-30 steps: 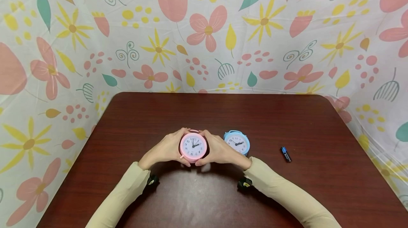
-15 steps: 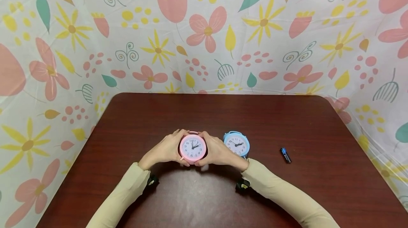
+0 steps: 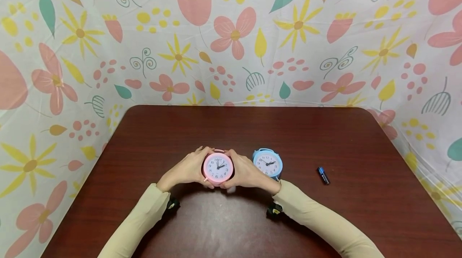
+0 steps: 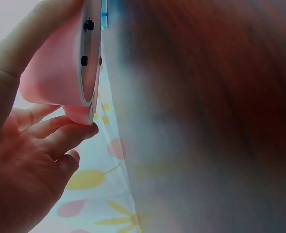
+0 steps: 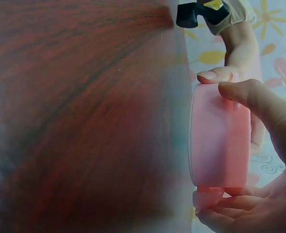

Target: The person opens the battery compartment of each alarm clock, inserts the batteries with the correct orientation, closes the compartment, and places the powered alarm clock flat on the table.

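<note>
A round pink alarm clock [image 3: 218, 167] is between my two hands, its white dial facing up toward me. My left hand [image 3: 187, 169] grips its left side, and my right hand [image 3: 246, 172] grips the right. Thumbs sit at the lower edge and other fingers reach round the upper edge, by the pink handle. In the left wrist view, two black knobs show on the side of the pink clock [image 4: 53, 73] that faces the table. The right wrist view has the clock's pink side wall [image 5: 218, 136], with fingers at both ends.
A light-blue alarm clock [image 3: 268, 162] lies just right of my right hand, partly covered by the wrist. Farther right is a small black cylinder [image 3: 324, 176] with a blue end, like a battery. The dark brown table [image 3: 245, 125] meets a flowered cloth [image 3: 231, 69] behind.
My right wrist has shifted slightly left, baring a little more of the blue clock. Both hands keep hold of the pink clock, which is nearly still.
</note>
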A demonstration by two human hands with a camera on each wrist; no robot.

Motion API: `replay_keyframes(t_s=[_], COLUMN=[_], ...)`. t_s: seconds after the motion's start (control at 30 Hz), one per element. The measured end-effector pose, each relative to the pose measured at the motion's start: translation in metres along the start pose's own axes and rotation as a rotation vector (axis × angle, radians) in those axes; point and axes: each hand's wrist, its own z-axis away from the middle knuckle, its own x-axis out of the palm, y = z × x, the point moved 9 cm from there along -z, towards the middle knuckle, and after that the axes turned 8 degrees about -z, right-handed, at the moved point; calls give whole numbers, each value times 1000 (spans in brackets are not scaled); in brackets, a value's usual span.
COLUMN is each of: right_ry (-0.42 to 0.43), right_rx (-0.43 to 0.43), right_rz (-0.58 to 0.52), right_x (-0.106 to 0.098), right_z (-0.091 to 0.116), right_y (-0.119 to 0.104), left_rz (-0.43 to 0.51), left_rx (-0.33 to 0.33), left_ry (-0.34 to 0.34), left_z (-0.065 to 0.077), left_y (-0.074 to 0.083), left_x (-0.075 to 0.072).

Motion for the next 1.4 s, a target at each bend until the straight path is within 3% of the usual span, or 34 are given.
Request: replay_keyframes(t_s=[0.13, 0.6, 1.03, 1.4], right_ry=[13, -20, -76, -123], right_rx=[-15, 70, 95, 103], right_rz=[12, 4, -35, -107], right_x=[1, 6, 11, 15], right_z=[0, 0, 2, 4], right_y=[1, 10, 10, 12], left_rz=[2, 17, 55, 56], left_rx=[-13, 26, -26, -56], left_ry=[-25, -84, -173, -209], left_z=[0, -4, -1, 2], left_y=[-2, -3, -5, -7], left_x=[3, 9, 18, 22])
